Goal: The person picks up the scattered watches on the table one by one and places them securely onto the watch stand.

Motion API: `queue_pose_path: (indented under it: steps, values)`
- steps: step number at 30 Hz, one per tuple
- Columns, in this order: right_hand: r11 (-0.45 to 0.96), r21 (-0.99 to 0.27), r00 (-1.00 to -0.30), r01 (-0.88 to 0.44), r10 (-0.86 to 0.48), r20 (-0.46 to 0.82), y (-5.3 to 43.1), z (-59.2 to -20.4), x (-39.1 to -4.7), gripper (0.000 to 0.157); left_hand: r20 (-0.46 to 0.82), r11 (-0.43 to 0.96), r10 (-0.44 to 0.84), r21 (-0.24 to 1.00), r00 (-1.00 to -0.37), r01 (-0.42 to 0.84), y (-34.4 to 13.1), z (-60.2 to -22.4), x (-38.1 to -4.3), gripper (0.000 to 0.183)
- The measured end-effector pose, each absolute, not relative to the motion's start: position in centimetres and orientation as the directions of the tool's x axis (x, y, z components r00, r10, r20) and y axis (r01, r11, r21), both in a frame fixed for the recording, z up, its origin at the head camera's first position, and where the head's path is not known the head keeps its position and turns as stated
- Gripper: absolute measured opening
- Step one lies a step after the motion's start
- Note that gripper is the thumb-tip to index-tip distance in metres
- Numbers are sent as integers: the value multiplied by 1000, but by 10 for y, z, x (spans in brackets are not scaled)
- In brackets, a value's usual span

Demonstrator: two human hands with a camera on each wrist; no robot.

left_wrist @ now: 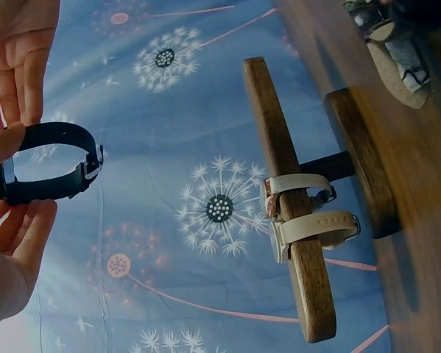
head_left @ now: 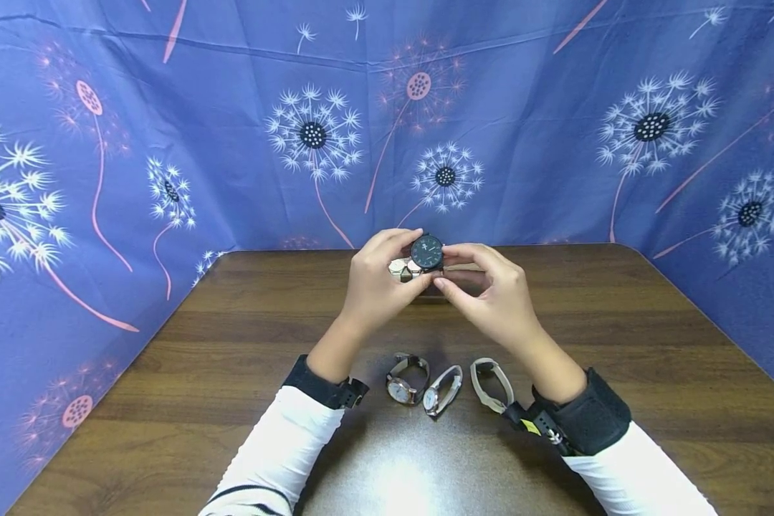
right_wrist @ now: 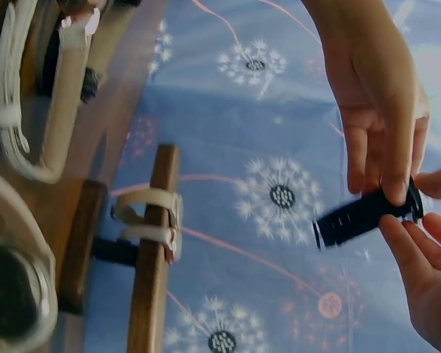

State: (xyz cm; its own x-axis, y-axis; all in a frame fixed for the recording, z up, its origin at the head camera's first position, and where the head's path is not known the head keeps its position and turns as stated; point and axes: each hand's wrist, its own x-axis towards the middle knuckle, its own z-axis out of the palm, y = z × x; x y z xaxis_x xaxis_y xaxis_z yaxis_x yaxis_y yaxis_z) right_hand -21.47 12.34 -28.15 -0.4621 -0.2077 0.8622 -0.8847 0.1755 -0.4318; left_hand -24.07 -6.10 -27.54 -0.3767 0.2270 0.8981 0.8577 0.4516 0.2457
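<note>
A black watch [head_left: 427, 252] with a dark round face is held up between both hands above the far part of the table. My left hand [head_left: 378, 274] grips its left side, thumb below and fingers above. At its right side my right hand [head_left: 497, 287] pinches it between thumb and fingers. In the left wrist view the black strap [left_wrist: 58, 134] forms a closed loop. Behind the hands stands a wooden T-bar watch stand [left_wrist: 270, 125], carrying two light-strapped watches, one [left_wrist: 301, 184] beside the other [left_wrist: 319, 226]. The hands hide most of this stand in the head view.
Three more watches lie nearer on the wooden table [head_left: 264, 322]: one with a brownish strap [head_left: 400, 390], a pale one [head_left: 443, 390] in the middle, and one with a beige strap [head_left: 490, 401] near the right wrist. A blue dandelion-print cloth [head_left: 522, 143] hangs behind.
</note>
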Motion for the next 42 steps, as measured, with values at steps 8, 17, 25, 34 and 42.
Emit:
queue_pose_path:
  steps: [8,17,25,34,42]
  values:
    - [308,-302,-406,-902,-369,836,144,-274,-221,73,888,364,353,160,-295,918,-68,-268,-239,52]
    - [349,-205,-359,-914,-464,810,155,-267,-219,74,865,288,446,104,-229,952,-65,-265,-232,52]
    - [299,-206,-333,-932,-481,811,156,-262,-216,69,858,307,465,75,-218,949,-64,-262,-225,51]
    - [402,-220,-403,-889,-456,794,168,-263,-227,67,835,300,452,187,-312,935,-73,-262,-236,61]
    - [462,-494,-667,-736,-370,647,205,-274,-250,58,757,409,392,366,-523,836,-101,-268,-261,49]
